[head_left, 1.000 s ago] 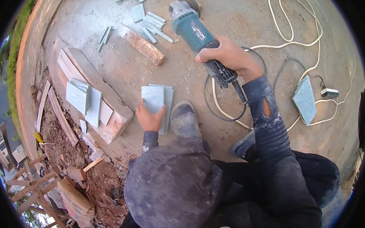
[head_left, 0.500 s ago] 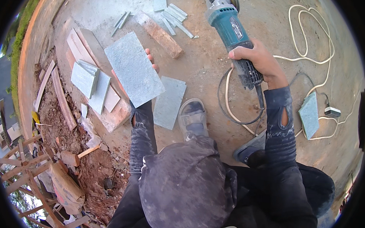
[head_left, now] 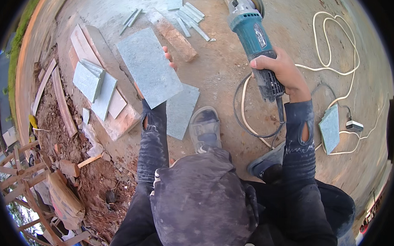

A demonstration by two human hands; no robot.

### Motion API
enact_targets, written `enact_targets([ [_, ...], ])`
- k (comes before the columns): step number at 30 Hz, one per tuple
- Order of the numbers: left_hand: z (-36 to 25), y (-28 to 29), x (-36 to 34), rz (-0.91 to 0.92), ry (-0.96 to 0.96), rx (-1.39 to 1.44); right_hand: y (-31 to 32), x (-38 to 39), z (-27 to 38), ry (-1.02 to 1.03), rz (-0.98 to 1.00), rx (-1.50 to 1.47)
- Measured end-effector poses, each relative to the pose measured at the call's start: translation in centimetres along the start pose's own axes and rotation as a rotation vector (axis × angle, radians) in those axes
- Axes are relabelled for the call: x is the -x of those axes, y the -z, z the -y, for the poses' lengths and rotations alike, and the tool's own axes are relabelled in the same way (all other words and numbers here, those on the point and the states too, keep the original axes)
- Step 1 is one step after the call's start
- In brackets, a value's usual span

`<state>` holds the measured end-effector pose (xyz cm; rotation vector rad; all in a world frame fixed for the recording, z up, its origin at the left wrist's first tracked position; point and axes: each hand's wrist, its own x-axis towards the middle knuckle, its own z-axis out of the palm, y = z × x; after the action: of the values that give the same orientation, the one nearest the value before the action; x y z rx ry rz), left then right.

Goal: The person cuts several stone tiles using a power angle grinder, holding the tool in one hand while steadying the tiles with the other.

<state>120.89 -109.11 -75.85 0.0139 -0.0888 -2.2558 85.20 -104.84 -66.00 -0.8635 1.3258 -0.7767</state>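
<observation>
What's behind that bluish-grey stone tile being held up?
Behind the held stone tile, the left hand partly shows; most of its palm is hidden. A second stone tile also shows partly, the rest covered.

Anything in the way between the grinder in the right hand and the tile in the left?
Nothing visible stands between the grinder and the raised tile. A long reddish block shows between them in the picture, but lies on the ground below.
</observation>
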Motion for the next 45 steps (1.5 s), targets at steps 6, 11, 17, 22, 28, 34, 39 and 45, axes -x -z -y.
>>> enact_targets([
  [6, -1.0, 1.7, 0.7, -0.793, -0.488, -0.555, 0.3, -0.3, -0.1, -0.028, -0.018, 0.04],
  [11, -1.9, 2.1, -1.3, -0.945, -0.279, -0.741, 0.1, -0.3, -0.2, -0.026, -0.024, 0.031],
  [17, -2.4, 4.3, -3.8, -1.05, -0.238, -0.738, 0.5, -0.5, -0.6, -0.015, -0.015, 0.028],
  [22, -3.6, 6.3, -5.2, -1.104, -0.263, -0.709, 0.8, -0.8, -1.0, -0.025, -0.013, 0.019],
  [28, -3.6, 7.2, -6.9, -1.152, -0.26, -0.677, 0.6, -0.8, -0.5, -0.03, -0.029, 0.031],
  [34, -4.6, 7.8, -7.6, -1.203, -0.251, -0.67, 0.5, -1.2, -0.4, -0.048, 0.003, -0.004],
  [39, -5.4, 7.7, -8.5, -1.221, -0.29, -0.623, 0.3, -1.5, -0.3, -0.039, 0.004, -0.003],
  [45, -5.7, 7.9, -9.5, -1.267, -0.349, -0.635, 0.1, -1.7, -0.5, -0.048, 0.023, -0.041],
])
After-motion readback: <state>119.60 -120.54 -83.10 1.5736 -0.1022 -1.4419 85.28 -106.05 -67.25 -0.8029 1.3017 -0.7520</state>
